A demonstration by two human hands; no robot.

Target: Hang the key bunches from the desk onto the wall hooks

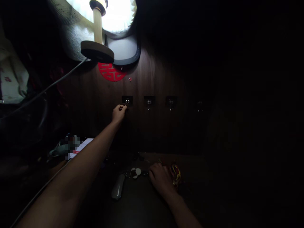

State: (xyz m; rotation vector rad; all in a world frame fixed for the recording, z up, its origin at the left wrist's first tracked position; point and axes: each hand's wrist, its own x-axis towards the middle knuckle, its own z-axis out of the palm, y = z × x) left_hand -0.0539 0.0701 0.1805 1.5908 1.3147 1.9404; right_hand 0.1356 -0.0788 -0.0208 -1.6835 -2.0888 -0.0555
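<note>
The right grip [159,177] lies low in the frame, just right of centre, knuckles up and fingers curled down on the dark table [142,205]; whether it has hold of anything cannot be told in the dim light. Touching its right side is a tangle of red and yellow cords [176,173]. Just left of it lie a few small round discs [136,172], pale and dark, and further left a grey oblong remote [118,186], tilted. The table top is dark and nearly featureless. At lower left, past the left forearm, a white paper with red print [82,146] lies beside some blurred clutter.

The left grip [119,112] is stretched out to the middle of the frame, fingertips pinched together right under the first hook [127,101], touching its lower end; what, if anything, is pinched there is too small to see. That hook is a small dark square plate with a shiny metal piece, the leftmost of a row of hooks [149,102] spaced along a dark wood panel [147,129].

Above, at upper centre-left, a red paper cutout [110,73] sticks to the panel, partly under a grey pad [125,50]. A lamp [98,34] with a round base glares at the top, its cable [47,88] running down to the left. The right half of the room is black.
</note>
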